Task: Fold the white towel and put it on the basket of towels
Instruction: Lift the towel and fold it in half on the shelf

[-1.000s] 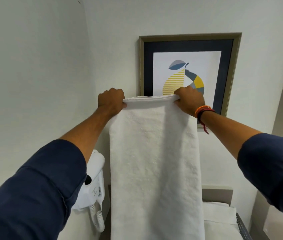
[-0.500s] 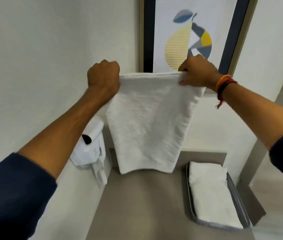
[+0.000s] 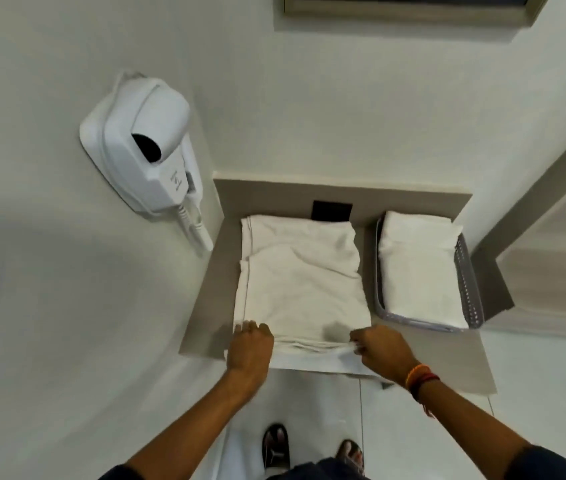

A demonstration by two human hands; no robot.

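The white towel point(image 3: 300, 282) lies spread on the grey shelf point(image 3: 440, 351), doubled over itself, its near edge hanging a little over the shelf's front. The left hand point(image 3: 250, 348) is curled closed on the towel's near left corner. The right hand point(image 3: 383, 351) pinches the near right edge between fingers and thumb; motion blur makes it hard to tell how many layers it has hold of. Beyond and to the right of the right hand sits the basket point(image 3: 468, 289) with folded towels point(image 3: 420, 268) in it, just beside the spread towel. A wall-mounted hair dryer point(image 3: 143, 147) hangs beyond and left of the left hand.
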